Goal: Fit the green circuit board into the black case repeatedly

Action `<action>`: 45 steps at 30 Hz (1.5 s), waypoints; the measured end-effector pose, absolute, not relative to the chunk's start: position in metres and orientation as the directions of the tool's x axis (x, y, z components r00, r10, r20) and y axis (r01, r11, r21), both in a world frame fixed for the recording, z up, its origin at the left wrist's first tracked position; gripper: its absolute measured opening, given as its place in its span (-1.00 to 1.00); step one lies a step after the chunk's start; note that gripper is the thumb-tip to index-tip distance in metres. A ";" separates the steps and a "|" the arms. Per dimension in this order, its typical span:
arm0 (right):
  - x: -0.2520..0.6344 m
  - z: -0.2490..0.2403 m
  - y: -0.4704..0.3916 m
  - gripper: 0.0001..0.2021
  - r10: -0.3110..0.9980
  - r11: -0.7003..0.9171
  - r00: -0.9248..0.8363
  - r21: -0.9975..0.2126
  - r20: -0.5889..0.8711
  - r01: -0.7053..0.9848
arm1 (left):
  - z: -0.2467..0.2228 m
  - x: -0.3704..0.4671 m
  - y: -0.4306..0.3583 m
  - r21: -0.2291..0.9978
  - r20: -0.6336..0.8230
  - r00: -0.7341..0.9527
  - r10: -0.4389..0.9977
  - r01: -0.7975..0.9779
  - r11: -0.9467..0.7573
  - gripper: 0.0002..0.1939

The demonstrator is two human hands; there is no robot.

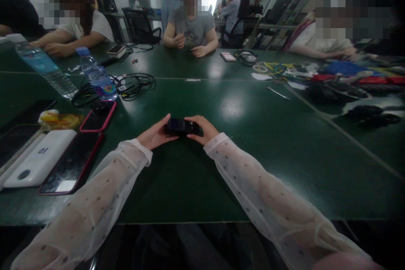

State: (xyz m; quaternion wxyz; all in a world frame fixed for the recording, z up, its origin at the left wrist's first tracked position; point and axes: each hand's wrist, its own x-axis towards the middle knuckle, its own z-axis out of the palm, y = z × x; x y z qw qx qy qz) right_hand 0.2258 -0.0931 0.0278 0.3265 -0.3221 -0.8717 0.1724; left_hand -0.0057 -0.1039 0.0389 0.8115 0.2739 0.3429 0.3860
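A small black device [181, 126] with a dark screen and tiny light markings lies level between my two hands, just over the green table [177, 177]. My left hand [155, 133] grips its left end, the thumb above and the fingers below. At the other end, my right hand [204, 130] is closed round the device with thumb and fingers. Its exact kind is too small to make out. Sheer white dotted sleeves cover both my arms.
To my left lie a white power bank [41, 156], a red-edged phone [72, 162] and a pink-cased phone [98, 116]. Behind them stand two water bottles, one nearer [98, 76], beside coiled black cables [136, 86]. Tangled wires [278, 68] lie far right. Several people sit around.
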 end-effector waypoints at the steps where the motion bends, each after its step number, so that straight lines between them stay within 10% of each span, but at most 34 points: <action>1: 0.226 0.028 -0.094 -0.44 0.676 0.731 -0.581 -0.511 0.453 0.452 | 0.038 -0.006 -0.104 0.715 -0.337 0.464 0.819 -0.440 0.544 -0.59; 45: 0.223 0.021 -0.092 -0.35 0.701 0.705 -0.581 -0.524 0.414 0.478 | 0.033 -0.009 -0.101 0.691 -0.322 0.479 0.817 -0.470 0.549 -0.62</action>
